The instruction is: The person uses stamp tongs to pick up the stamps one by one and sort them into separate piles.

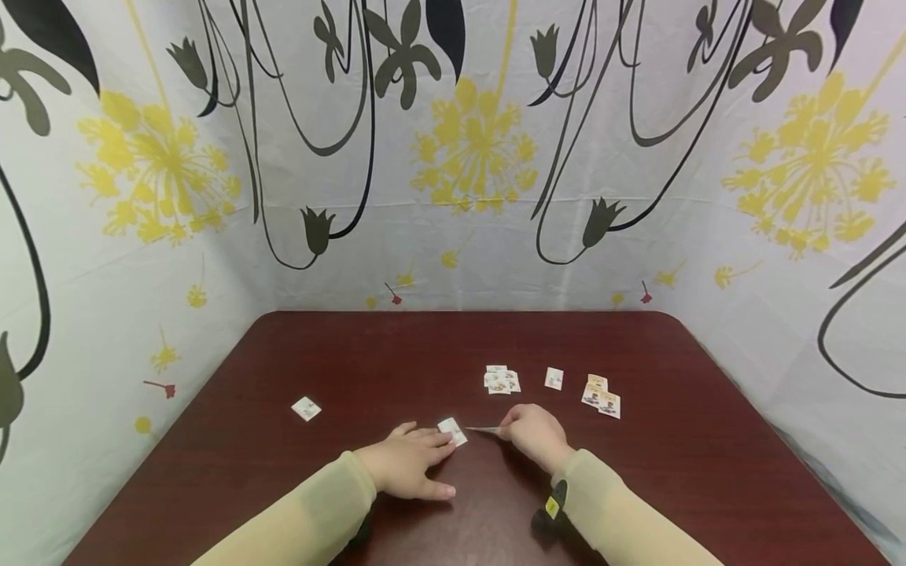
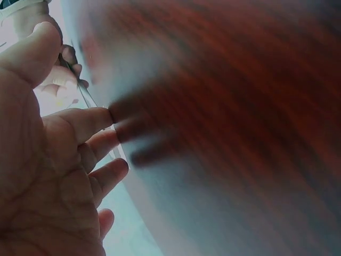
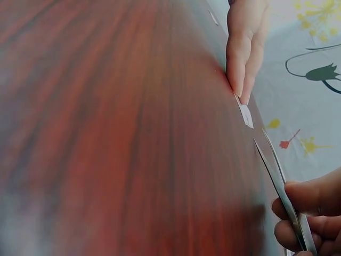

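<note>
My left hand (image 1: 410,462) lies with its fingers spread, the fingertips pressing the lower edge of a small white card (image 1: 451,429) on the table. To the right, my right hand (image 1: 535,434) pinches a pair of metal tweezers (image 1: 484,429) between thumb and fingers. The tweezers point left, their tips just short of the card. In the right wrist view, the two tweezer arms (image 3: 277,181) stand apart with nothing between them. The left wrist view shows the left palm (image 2: 48,181) and straight fingers, which mostly cover the card.
Another white card (image 1: 307,409) lies off to the left. Beyond my right hand are an overlapping group of white cards (image 1: 501,380), one single card (image 1: 554,378), and several overlapping cards with orange print (image 1: 601,395). Patterned cloth (image 1: 453,275) hangs around the dark red table (image 1: 382,346).
</note>
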The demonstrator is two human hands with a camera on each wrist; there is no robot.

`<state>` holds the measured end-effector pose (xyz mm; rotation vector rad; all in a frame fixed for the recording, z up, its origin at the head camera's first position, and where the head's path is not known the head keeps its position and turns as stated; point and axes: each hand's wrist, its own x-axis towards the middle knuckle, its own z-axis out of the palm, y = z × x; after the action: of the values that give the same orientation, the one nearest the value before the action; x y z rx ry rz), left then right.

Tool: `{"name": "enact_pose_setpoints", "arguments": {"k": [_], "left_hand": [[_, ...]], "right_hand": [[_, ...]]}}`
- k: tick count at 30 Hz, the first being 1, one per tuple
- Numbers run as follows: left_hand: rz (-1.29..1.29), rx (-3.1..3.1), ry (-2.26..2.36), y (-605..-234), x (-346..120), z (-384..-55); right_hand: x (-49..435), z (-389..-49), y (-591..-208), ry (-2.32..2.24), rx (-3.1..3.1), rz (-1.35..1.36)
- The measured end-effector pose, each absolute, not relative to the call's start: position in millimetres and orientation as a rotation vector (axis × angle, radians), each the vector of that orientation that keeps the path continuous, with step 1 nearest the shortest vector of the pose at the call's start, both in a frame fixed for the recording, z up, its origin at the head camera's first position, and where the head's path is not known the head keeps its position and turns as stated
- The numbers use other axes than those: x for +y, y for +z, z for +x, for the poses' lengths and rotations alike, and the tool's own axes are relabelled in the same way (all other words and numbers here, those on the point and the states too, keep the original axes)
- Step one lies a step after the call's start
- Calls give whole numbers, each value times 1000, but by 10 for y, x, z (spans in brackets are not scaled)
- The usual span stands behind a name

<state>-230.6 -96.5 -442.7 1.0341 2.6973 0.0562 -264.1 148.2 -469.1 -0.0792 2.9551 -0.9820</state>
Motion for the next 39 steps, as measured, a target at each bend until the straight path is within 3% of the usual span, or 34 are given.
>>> {"name": "enact_pose_setpoints", "arguments": {"k": [39], "left_hand": [[1042, 2714, 113, -4427, -949, -2300]], "right_hand": [[1299, -2823, -4737, -1078, 2916, -76]]}}
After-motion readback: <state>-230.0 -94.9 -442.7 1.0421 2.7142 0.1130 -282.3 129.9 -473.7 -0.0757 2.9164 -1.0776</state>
